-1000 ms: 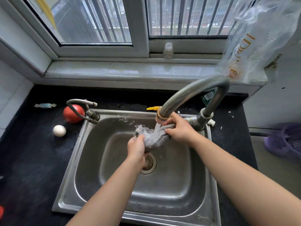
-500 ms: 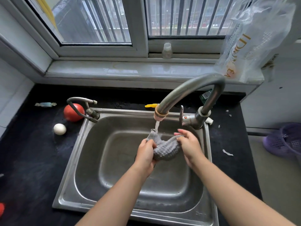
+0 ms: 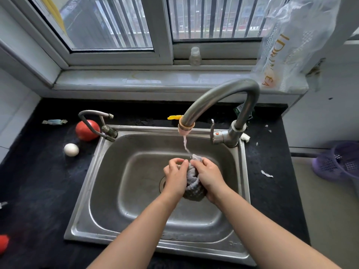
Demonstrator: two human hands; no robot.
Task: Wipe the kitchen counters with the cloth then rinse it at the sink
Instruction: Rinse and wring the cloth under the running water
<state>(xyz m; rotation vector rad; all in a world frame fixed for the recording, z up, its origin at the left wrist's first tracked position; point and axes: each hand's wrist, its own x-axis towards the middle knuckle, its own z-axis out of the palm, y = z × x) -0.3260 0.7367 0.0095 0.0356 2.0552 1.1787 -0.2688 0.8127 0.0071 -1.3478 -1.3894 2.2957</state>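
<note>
Left hand (image 3: 175, 176), right hand (image 3: 208, 177) now closer round cloth (image 3: 193, 188), seemingly under stream (image 3: 185, 144)

The single head camera looked forward and down, close above the sink (image 3: 83, 200), with the window (image 3: 108, 26) at twelve o'clock.

Both forearms bare, reaching forward and converging. Left hand (image 3: 175, 177) and right hand (image 3: 208, 178) side by side, backs upward, fingers curled, fingertips meeting at the top. The cloth (image 3: 193, 188) is gripped between both palms.
</note>
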